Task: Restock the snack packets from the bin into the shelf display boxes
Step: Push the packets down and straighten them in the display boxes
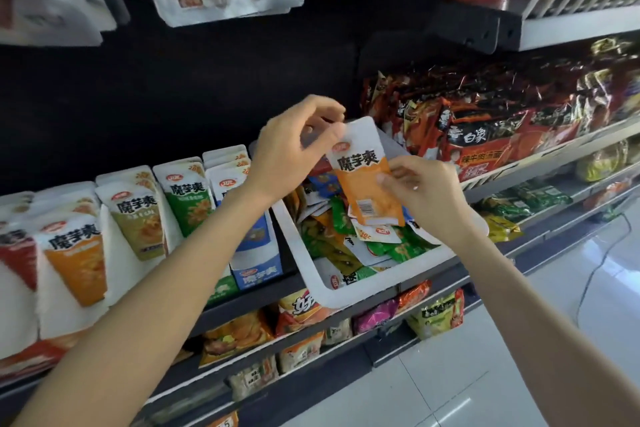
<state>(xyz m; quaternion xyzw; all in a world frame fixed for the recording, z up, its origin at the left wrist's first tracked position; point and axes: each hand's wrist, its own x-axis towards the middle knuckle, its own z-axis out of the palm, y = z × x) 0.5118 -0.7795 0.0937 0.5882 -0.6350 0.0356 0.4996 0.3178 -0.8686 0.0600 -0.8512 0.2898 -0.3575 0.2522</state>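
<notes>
1. The left hand pinched the white top edge of an orange konjac snack packet, fingers curled over it; the right hand gripped the packet's right side near the barcode.
2. The packet hung upright above the white bin, which sat on the shelf and held a jumble of green, orange and blue packets.
3. Left of the bin stood display boxes with upright rows of packets: blue, green, olive, orange, red.
4. Instant noodle packs crowded the shelf to the right.
</notes>
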